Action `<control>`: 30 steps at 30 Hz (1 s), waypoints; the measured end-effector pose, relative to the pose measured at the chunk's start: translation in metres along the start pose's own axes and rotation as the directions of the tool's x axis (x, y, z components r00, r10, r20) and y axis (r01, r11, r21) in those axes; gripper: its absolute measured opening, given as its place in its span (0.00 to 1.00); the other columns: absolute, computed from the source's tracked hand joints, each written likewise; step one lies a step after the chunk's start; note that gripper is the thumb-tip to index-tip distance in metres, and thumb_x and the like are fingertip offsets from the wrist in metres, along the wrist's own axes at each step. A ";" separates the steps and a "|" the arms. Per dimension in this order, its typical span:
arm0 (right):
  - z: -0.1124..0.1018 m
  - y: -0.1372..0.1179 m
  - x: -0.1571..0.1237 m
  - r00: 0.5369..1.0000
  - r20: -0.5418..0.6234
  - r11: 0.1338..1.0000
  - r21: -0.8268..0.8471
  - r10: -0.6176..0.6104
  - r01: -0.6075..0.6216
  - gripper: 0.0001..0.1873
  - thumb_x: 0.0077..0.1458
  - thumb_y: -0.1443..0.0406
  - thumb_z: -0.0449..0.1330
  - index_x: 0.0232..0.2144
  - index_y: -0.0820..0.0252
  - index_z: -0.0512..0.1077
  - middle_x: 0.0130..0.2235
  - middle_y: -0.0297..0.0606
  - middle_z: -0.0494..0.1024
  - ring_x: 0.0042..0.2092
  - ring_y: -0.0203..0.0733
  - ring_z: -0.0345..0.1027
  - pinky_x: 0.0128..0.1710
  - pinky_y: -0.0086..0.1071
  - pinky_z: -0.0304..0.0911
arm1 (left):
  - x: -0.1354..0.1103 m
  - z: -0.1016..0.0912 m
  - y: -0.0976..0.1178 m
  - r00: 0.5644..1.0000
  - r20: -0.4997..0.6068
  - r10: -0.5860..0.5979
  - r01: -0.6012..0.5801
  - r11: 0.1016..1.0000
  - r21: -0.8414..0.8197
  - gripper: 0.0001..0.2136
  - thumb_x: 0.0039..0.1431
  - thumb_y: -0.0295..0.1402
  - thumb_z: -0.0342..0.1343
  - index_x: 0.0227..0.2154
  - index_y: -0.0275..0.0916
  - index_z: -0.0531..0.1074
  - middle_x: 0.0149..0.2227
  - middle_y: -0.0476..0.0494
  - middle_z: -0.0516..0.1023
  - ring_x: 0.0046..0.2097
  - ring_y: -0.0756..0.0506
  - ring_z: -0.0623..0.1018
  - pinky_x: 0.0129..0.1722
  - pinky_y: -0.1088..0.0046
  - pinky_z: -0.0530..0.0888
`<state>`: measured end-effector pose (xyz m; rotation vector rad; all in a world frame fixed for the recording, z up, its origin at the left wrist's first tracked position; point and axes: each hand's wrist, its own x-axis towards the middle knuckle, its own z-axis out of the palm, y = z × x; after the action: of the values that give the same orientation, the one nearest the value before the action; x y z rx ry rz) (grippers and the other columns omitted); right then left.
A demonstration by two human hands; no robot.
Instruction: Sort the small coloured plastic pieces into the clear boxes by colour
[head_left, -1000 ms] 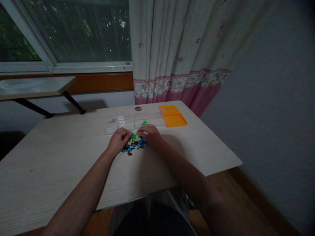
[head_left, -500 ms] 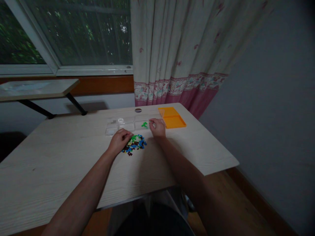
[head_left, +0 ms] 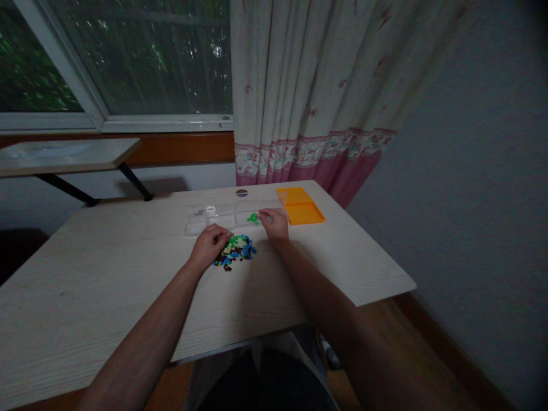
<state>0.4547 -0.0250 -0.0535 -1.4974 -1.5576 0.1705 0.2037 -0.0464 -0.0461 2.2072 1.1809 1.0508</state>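
Observation:
A heap of small plastic pieces (head_left: 241,249) in blue, brown, green and yellow lies on the table. My left hand (head_left: 209,245) rests at the heap's left side, its fingers curled together; whatever they hold is too small to make out. Behind the heap stands a clear plastic tray with compartments (head_left: 222,220). A few green pieces (head_left: 252,217) lie in its right part. My right hand (head_left: 275,225) is over that part, thumb and forefinger drawn together right beside the green pieces. What sits between those fingertips cannot be told.
An open orange case (head_left: 305,213) lies right of the clear tray. A small dark round object (head_left: 242,193) is near the back of the pale table (head_left: 128,274). At the left back is a raised shelf (head_left: 68,157) on black legs. A curtain (head_left: 299,103) hangs behind.
My right hand's fingertips have shifted slightly left, closer to the green pieces in the tray. My left hand stays almost still beside the heap.

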 end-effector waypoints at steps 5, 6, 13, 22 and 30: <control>0.002 0.002 0.000 0.999 -0.019 0.999 0.030 0.031 -0.030 0.08 0.57 0.63 0.61 0.36 0.57 0.79 0.37 0.38 0.83 0.43 0.43 0.74 0.51 0.37 0.64 | 0.000 0.001 -0.002 1.000 -0.002 0.012 -0.011 1.000 0.002 0.12 0.65 0.41 0.54 0.35 0.40 0.79 0.35 0.43 0.77 0.40 0.44 0.75 0.42 0.66 0.71; 0.003 0.003 0.000 0.999 -0.021 0.999 0.036 0.039 -0.038 0.07 0.57 0.63 0.61 0.36 0.56 0.78 0.37 0.37 0.83 0.42 0.43 0.74 0.50 0.37 0.65 | 0.000 0.001 -0.001 1.000 -0.003 0.008 -0.008 1.000 0.001 0.12 0.65 0.41 0.54 0.35 0.40 0.79 0.35 0.43 0.76 0.40 0.44 0.75 0.42 0.66 0.72; 0.006 0.009 0.003 0.999 -0.048 1.000 0.010 0.006 -0.005 0.09 0.58 0.62 0.61 0.35 0.56 0.81 0.40 0.41 0.83 0.50 0.46 0.73 0.56 0.39 0.64 | 0.000 -0.001 0.003 1.000 0.001 -0.004 0.004 1.000 0.008 0.12 0.64 0.40 0.54 0.35 0.40 0.79 0.34 0.43 0.76 0.39 0.44 0.75 0.41 0.67 0.71; 0.008 0.008 0.003 0.999 -0.042 1.000 -0.024 -0.004 0.003 0.15 0.63 0.60 0.56 0.38 0.56 0.82 0.42 0.42 0.83 0.49 0.45 0.73 0.56 0.38 0.65 | -0.001 -0.001 -0.002 1.000 -0.014 -0.027 0.027 1.000 0.005 0.12 0.64 0.40 0.54 0.34 0.40 0.78 0.35 0.43 0.76 0.41 0.44 0.75 0.43 0.66 0.71; 0.006 0.005 -0.002 0.996 -0.084 0.998 -0.057 -0.031 0.027 0.14 0.63 0.60 0.57 0.39 0.56 0.83 0.42 0.42 0.83 0.50 0.46 0.72 0.56 0.40 0.62 | -0.001 -0.003 -0.001 0.999 0.046 -0.018 0.017 1.000 0.019 0.11 0.61 0.38 0.58 0.43 0.40 0.79 0.34 0.45 0.74 0.38 0.45 0.74 0.40 0.68 0.70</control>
<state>0.4535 -0.0222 -0.0612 -1.5053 -1.5262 0.0461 0.2005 -0.0467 -0.0455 2.2193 1.1927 0.9801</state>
